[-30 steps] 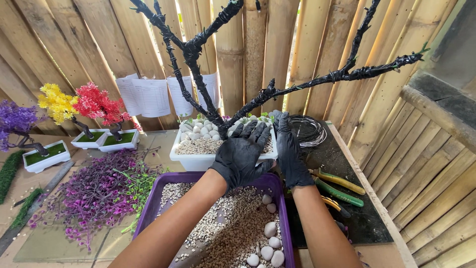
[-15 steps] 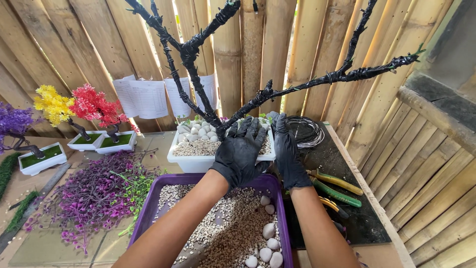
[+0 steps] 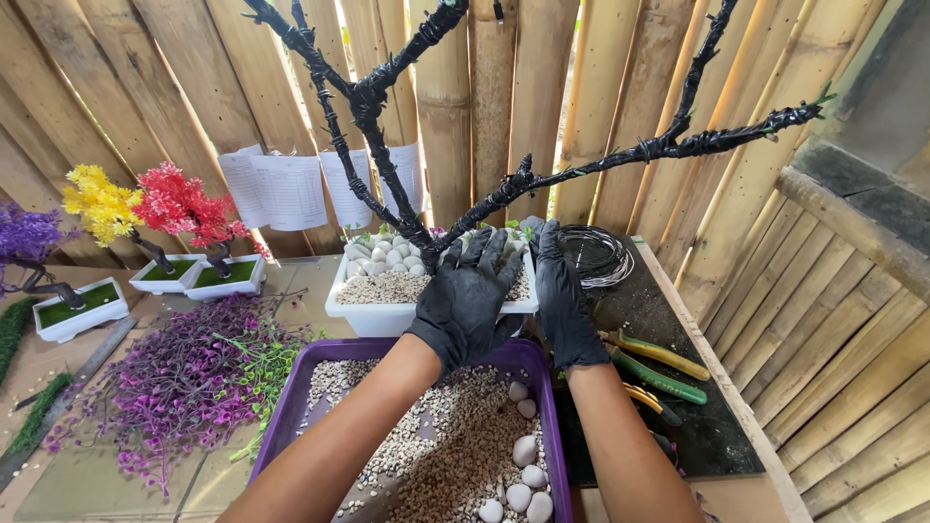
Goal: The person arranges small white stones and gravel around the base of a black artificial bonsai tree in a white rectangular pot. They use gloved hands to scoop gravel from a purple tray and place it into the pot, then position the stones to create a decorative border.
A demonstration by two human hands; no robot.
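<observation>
Both my hands wear black gloves. My left hand (image 3: 469, 298) lies with fingers spread over the near right part of a white rectangular pot (image 3: 368, 312) filled with gravel and white pebbles. My right hand (image 3: 562, 295) is flat against the pot's right end. A bare tree of black-wrapped branches (image 3: 373, 107) rises from the pot and forks toward the upper right. In front of the pot is a purple tray (image 3: 291, 412) of gravel with several white pebbles. Whether either hand grips anything is hidden.
Small white pots hold red (image 3: 184, 205), yellow (image 3: 97, 201) and purple (image 3: 27, 232) artificial trees at left. Purple and green plastic sprigs (image 3: 184, 378) lie on the table. A black wire coil (image 3: 596, 254) and green and yellow hand tools (image 3: 659, 363) lie right. Bamboo wall behind.
Both hands have stayed on the white pot; the fingers shifted only slightly. The view is almost the same.
</observation>
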